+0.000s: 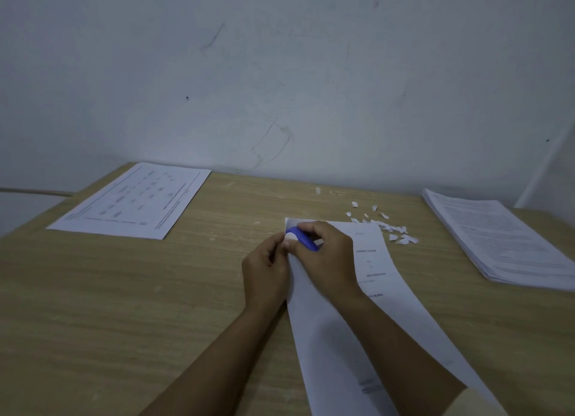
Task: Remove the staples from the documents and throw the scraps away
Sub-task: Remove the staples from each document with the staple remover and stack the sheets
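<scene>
Right now the right hand (329,253) grips a blue staple remover (303,239), fingers curled over its body. The tool's long axis slants from near right to far left, and its white end points at the far left corner of the document (342,337). The left hand (264,272) meets it there, its curled fingers pinching the document's left edge just below that corner.

The document lies flat on the wooden desk (124,291). Its long axis runs away from the person, with the far end leaning a little left and the printed lines crossing it.

Small white paper scraps (395,228) are scattered just beyond the document's far right corner. A thick stack of papers (504,241) sits farther right. A single printed sheet (133,200) lies well apart at the far left, near the wall (280,73).
</scene>
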